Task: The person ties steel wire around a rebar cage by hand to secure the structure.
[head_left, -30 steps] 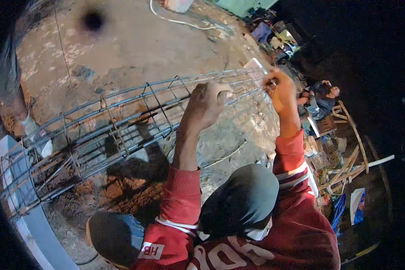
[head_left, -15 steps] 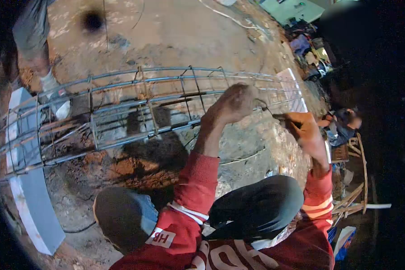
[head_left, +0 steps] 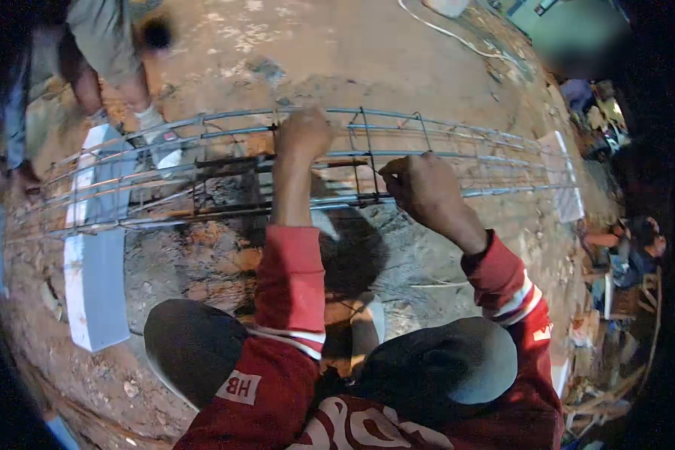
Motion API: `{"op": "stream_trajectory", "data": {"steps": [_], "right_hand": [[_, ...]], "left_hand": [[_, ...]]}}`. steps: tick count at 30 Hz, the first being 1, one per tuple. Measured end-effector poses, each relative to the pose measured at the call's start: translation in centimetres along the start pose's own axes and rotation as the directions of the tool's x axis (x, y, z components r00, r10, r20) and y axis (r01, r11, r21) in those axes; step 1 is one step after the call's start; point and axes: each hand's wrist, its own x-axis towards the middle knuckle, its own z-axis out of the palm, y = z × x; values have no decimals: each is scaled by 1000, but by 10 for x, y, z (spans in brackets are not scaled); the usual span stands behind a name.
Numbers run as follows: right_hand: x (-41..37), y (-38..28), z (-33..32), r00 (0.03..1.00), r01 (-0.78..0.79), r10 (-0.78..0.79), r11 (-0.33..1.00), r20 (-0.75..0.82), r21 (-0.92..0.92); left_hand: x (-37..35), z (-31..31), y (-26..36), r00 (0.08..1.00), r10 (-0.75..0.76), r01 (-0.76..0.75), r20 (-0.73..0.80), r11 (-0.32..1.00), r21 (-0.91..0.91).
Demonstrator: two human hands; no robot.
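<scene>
A long cage of steel rebar [head_left: 502, 159] with thin cross stirrups runs sideways in front of me, raised above the ground. My left hand [head_left: 305, 135] is closed over the far upper bars; its fingers face away, so what they grip is hidden. To its right, my right hand [head_left: 427, 187] is closed at the near side of the cage, with thumb and forefinger pinched close to a stirrup [head_left: 366, 161]. Anything small between those fingers cannot be made out. Both forearms are in red sleeves, above my bent knees [head_left: 442, 360].
A pale block [head_left: 97, 292] supports the cage's left end and another pale block [head_left: 566, 176] its right end. A person's legs [head_left: 120, 60] stand behind the left end. Another person [head_left: 634, 247] is low at the right, near wooden pieces. The ground is rough, muddy soil.
The view has shifted. My left hand has moved left onto the far bars, and my right hand has come in from the right to the cage. The dark wire-like piece between them no longer shows.
</scene>
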Motion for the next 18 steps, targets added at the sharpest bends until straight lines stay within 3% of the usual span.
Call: {"op": "stream_trajectory", "data": {"steps": [2, 4, 5, 6, 8, 9, 10, 12, 13, 15, 16, 18], "right_hand": [[8, 6, 30, 995, -50, 36, 987, -90, -156], [9, 11, 58, 991, -57, 34, 981, -126, -185], [4, 8, 66, 976, -71, 29, 979, -215, -192], [2, 6, 73, 954, -90, 28, 977, -300, -193], [1, 0, 70, 965, -144, 108, 980, -238, -136], [-1, 0, 72, 961, -139, 110, 985, -253, -99], [-3, 2, 74, 957, -138, 116, 988, -267, -63], [-5, 1, 77, 954, -162, 151, 987, -258, -23], [-4, 1, 77, 955, -174, 165, 985, -248, -15], [-5, -7, 63, 949, -201, 186, 979, -254, -35], [-6, -10, 58, 944, -225, 203, 972, -260, -60], [-5, -6, 70, 943, -222, 213, 975, -255, -6]], "left_hand": [[25, 32, -9, 938, -44, -4, 345, 990, 139], [49, 62, -27, 835, 114, -187, 538, 979, 84], [94, 152, -111, 856, 292, -367, 426, 924, 105], [85, 134, -97, 861, 278, -365, 426, 921, 137], [40, 74, -28, 928, 92, -43, 362, 989, -140], [46, 59, -13, 917, 90, -121, 389, 991, 54], [45, 52, -8, 913, 82, -123, 399, 989, 78], [42, 41, -6, 841, 224, -124, 492, 966, -227], [46, 48, -15, 839, 222, -128, 497, 968, -216], [54, 74, -39, 801, 473, -167, 366, 765, -622], [53, 78, -41, 801, 472, -166, 368, 766, -621], [41, 68, -25, 933, 76, 46, 352, 944, -327]]}}
